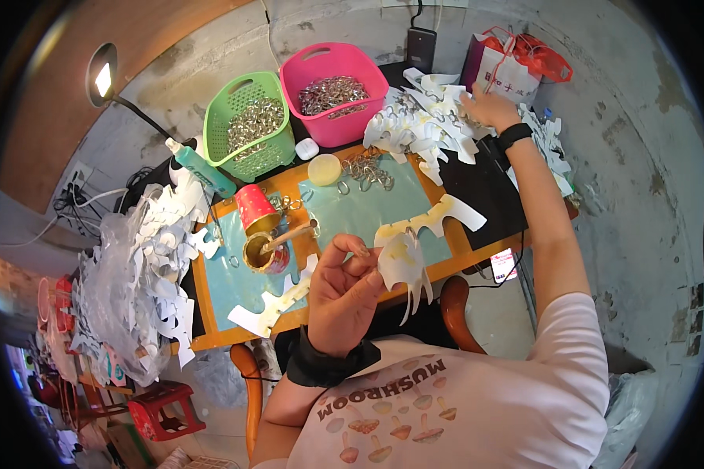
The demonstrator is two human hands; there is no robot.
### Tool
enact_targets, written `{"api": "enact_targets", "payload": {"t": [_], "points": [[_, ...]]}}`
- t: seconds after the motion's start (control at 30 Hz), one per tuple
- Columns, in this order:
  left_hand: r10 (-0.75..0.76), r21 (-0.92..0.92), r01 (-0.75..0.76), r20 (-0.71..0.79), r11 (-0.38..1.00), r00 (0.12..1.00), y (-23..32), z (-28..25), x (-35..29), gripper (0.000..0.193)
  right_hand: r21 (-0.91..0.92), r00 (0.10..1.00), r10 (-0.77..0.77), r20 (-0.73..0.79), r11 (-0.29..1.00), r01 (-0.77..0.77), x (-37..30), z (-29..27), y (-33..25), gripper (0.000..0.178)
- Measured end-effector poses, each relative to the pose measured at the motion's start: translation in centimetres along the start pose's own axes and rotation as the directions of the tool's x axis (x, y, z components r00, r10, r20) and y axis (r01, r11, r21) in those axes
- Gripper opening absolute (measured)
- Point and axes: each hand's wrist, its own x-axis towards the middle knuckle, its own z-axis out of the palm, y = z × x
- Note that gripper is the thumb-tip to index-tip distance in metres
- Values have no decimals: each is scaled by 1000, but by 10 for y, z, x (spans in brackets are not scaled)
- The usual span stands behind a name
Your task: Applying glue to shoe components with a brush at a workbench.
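My left hand, with a black band at the wrist, is closed in a pinch on a white cut-out piece with curved notches and pale yellow patches. It holds the piece up in front of the table's near edge. My right arm stretches to the far right. There my right hand hovers over or touches a pile of similar white cut-outs; its fingers look apart, with nothing clearly in them. Two more cut-outs lie nearer: one right of centre, another left of my left hand.
A green basket and a pink basket hold metal rings. An open tin with a stick, a red cup and loose rings stand on the table. A heap of white cut-outs fills the left side.
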Motion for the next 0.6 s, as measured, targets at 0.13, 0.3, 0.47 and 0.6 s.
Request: {"api": "enact_targets", "payload": {"t": [0.13, 0.3, 0.47, 0.6], "points": [[-6, -18, 5, -12, 1000, 1000, 2, 0, -3, 33, 561, 995, -95, 16, 825, 69, -32, -47, -17, 48], [-49, -43, 47, -49, 998, 998, -2, -6, -5, 35, 971, 661, -746, -85, 86, 222, -178, -89, -86, 34], [-95, -67, 92, -42, 993, 995, -1, -6, -12, 36, 998, 512, -859, 3, -28, -52, -242, -96, -99, 22], [-63, -18, 61, -97, 998, 993, 3, -16, -20, 34, 997, 563, -825, 52, 10, -77, -254, -91, -100, 21]]}}
